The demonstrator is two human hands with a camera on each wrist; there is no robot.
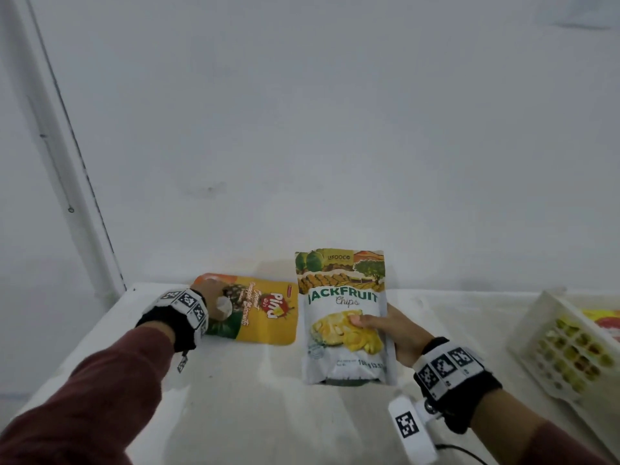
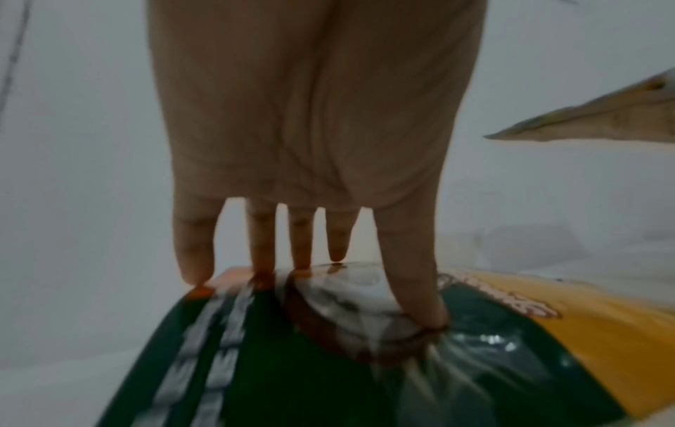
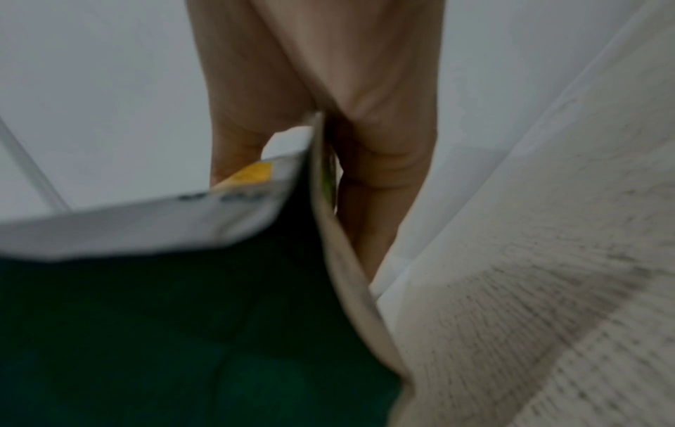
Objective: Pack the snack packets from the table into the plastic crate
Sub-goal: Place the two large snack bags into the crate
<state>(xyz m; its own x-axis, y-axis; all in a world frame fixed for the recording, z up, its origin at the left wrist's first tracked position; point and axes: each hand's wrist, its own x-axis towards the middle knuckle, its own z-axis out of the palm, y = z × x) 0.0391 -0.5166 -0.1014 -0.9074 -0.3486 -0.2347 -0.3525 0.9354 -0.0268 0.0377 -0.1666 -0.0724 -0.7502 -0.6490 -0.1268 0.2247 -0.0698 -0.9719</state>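
Two packets on the worktop (image 1: 235, 397), one under each of my hands.

My left hand (image 1: 209, 298) lies with straight fingers (image 2: 412, 274) pressed on the flat yellow biscuit packet (image 1: 265, 313) near the back wall. Just beside it, my right hand (image 1: 396, 333) grips the jackfruit packet (image 1: 345, 317) upright by its right edge, thumb across the front. The crate (image 1: 536, 317) sits well to the right, already holding packets.
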